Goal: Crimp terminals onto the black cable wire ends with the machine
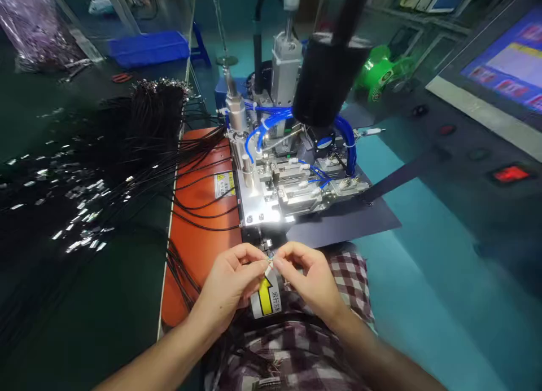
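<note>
My left hand (232, 281) and my right hand (311, 275) meet just in front of the machine, thumbs and forefingers pinched. Between the fingertips is a small pale wire end (270, 261); its details are too small to make out. Right behind the fingers lies the front end of the machine's track (266, 244). Below them shows a white label with a yellow arrow (265, 295). Several black cables (182, 272) run over the orange board toward my left wrist, where they pass out of sight.
The metal machine (292, 193) with blue air hoses (275, 120) stands ahead under a black cylinder (326, 80). A heap of black cables (144, 131) covers the left side, some crossing the orange board (199, 233). A control screen (508, 64) stands right; a blue bin (148, 48) is behind.
</note>
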Demonstrator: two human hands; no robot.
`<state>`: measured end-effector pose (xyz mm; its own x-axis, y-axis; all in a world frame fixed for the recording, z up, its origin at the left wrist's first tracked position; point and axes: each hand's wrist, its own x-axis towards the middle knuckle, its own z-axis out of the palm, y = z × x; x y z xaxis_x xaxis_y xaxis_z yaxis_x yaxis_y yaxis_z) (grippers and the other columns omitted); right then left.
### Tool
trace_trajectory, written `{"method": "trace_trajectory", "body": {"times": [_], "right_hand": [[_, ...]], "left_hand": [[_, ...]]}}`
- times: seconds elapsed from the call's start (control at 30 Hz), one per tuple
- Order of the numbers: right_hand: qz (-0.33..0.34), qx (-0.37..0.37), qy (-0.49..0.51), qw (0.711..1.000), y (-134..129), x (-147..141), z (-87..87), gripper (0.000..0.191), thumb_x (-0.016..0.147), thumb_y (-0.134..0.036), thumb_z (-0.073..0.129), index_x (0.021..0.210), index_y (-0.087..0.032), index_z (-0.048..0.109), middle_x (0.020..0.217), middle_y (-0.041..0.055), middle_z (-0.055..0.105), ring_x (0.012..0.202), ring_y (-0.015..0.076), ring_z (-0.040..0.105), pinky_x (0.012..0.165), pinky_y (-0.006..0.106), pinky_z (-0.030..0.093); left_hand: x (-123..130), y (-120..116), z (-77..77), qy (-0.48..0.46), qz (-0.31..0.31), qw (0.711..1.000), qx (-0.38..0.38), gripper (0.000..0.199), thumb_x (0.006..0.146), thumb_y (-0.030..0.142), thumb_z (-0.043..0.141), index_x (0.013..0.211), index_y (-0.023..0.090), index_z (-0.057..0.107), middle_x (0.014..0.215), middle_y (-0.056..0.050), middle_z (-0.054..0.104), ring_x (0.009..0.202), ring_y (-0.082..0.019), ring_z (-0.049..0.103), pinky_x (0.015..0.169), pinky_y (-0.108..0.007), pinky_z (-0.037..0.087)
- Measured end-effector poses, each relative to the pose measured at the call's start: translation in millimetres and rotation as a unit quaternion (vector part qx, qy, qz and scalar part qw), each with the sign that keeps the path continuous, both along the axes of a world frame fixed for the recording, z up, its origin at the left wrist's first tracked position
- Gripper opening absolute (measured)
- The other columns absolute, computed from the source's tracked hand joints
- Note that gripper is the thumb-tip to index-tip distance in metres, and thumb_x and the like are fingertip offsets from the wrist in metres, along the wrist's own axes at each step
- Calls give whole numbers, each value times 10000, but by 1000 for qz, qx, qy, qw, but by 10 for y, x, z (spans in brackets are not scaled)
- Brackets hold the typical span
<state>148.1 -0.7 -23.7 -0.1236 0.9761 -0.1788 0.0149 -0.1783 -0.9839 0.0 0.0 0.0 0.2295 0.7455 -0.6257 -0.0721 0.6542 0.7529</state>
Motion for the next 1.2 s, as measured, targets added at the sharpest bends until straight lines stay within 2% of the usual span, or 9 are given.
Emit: {"method": "trace_trajectory", "body": {"times": [0.47,0.73,0.87,0.93,1.1,1.2], "right_hand": [[-27,-46,77,996,-30,-61,-74,129,760,-235,619,670,-158,569,601,-35,502,529,88,393,496,215,321],[-65,24,29,997,-76,-102,-87,132,770,-206,601,655,-162,552,620,-27,509,564,101,427,547,227,364],[-40,-41,86,995,-36,-75,-84,160,777,-243,610,650,-164,552,563,-44,473,518,90,405,506,214,355],[-33,-49,102,993,-23,-54,-84,176,789,-274,610,661,-162,566,553,-44,474,510,89,414,500,209,364],[-30,-31,71,997,-49,-48,-87,141,796,-298,621,777,-158,628,644,-5,574,520,101,466,491,217,401],[-42,30,3,999,-68,-64,-97,107,804,-247,616,732,-168,613,650,-5,574,546,111,484,519,229,408]], "left_hand": [[-18,-2,-45,3,-1,1000,12,172,775,322,622,749,174,539,388,103,307,381,-46,193,369,-175,137],[-30,-26,-69,-13,8,1000,16,155,775,305,626,758,166,561,385,97,336,371,-43,203,368,-176,142],[-25,-13,-80,-25,4,999,25,157,782,299,621,742,157,566,381,95,343,363,-41,203,368,-184,150],[-21,0,-71,-26,3,999,20,158,783,301,620,743,159,565,371,97,339,358,-41,196,366,-184,149],[-26,14,-53,-18,2,1000,7,172,789,322,617,748,165,559,370,99,341,353,-38,190,358,-174,137],[-31,6,-56,-13,-1,1000,12,171,785,317,618,743,164,555,373,97,352,355,-37,202,354,-166,151]]}}
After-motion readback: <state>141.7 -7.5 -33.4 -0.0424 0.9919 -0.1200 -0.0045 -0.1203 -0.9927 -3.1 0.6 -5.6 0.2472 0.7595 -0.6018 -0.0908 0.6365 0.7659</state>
